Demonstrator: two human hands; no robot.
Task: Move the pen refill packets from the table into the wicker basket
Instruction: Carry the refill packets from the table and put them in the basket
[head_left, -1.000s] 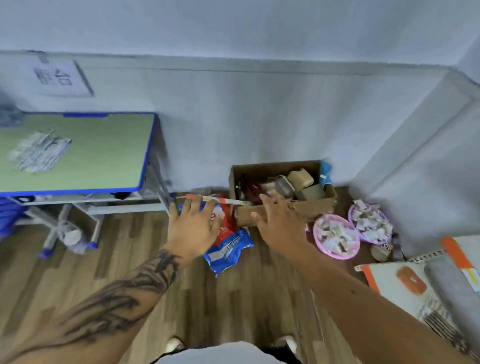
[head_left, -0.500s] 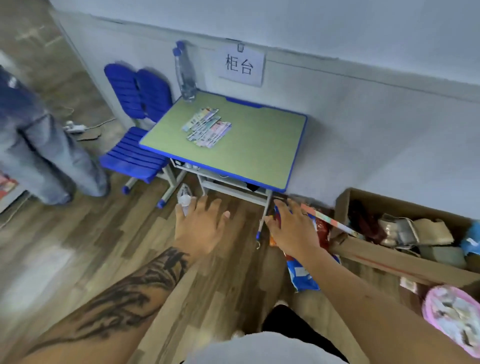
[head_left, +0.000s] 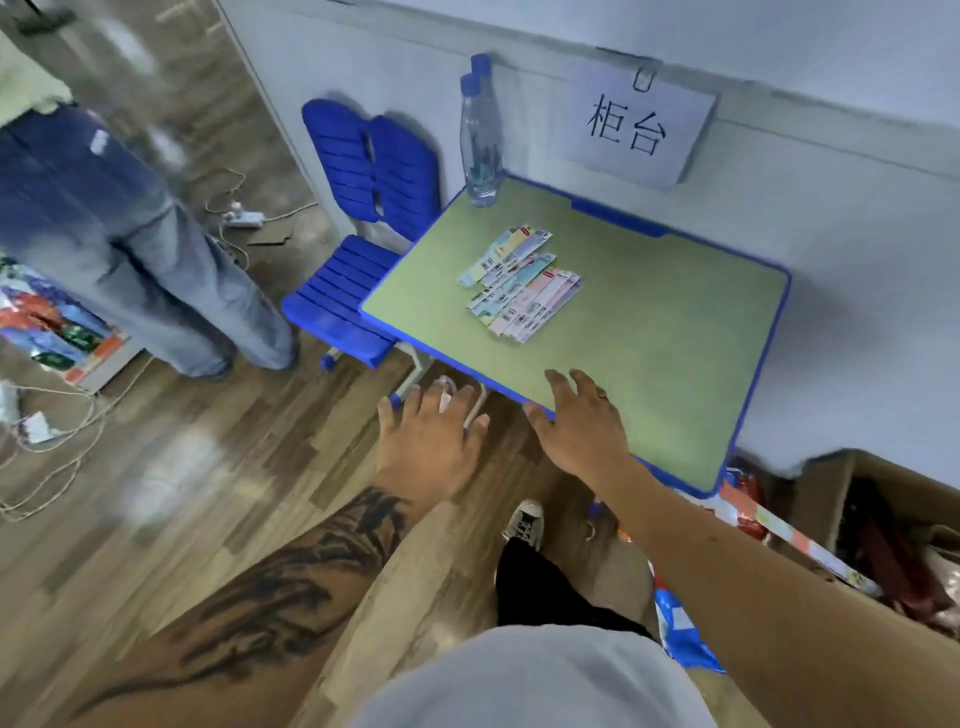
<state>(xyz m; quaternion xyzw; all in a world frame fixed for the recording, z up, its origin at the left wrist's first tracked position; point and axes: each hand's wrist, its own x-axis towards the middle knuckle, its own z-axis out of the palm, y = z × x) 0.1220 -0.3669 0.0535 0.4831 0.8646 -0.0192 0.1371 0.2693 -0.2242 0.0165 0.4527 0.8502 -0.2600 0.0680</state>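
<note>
Both hands empty, fingers spread, near the table's front edge.

The pen refill packets (head_left: 521, 283) lay fanned and overlapping on the green table (head_left: 649, 332), well beyond both hands. Each was a flat, glossy, narrow strip, its long axis running from near-left to far-right. The left hand (head_left: 428, 441) hovered over the wood-grain floor; the right hand (head_left: 579, 423) overlapped the table's blue rim. A clear plastic bottle (head_left: 480, 140) stood upright at the far corner.

A water bottle (head_left: 481, 140) stands behind a blue chair (head_left: 358, 249).
</note>
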